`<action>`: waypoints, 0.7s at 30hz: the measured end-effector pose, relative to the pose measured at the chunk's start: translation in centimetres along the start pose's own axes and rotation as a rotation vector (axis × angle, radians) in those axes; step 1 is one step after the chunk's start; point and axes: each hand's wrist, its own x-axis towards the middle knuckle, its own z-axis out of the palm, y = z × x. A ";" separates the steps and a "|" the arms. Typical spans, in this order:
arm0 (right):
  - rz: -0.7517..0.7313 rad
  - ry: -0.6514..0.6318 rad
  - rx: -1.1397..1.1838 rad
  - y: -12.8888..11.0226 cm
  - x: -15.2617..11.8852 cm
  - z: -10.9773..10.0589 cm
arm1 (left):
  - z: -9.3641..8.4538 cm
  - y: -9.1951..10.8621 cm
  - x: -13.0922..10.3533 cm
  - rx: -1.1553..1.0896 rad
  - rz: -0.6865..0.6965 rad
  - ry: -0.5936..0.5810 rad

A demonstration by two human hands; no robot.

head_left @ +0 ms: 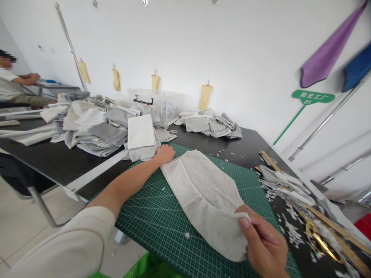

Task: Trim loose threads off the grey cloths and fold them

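Grey fabric piece (203, 193) lies across green cutting mat (139, 224); right hand (265, 239) pinches its near end, grip closed on cloth; left hand (166, 154) rests at its far corner, grip unclear.

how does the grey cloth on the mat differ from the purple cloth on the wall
The grey cloth is pale, while the purple cloth is richly coloured. The grey cloth lies on the green mat, pinched by the right hand; the purple cloth hangs untouched.
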 end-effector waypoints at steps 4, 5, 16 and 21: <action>-0.001 0.097 -0.059 -0.2 0.3 -0.1 | -2.3 1.5 -1.0 -0.038 0.071 0.054; 0.006 0.121 -0.069 -0.2 0.4 -0.1 | -3.0 2.1 -1.3 -0.050 0.100 0.063; 0.078 0.253 -0.107 0.5 0.4 -0.7 | -8.7 6.4 -8.2 -0.331 1.006 -0.303; 0.124 0.349 -0.062 1.1 0.5 -1.6 | -6.8 5.9 -7.0 -0.197 1.020 -0.488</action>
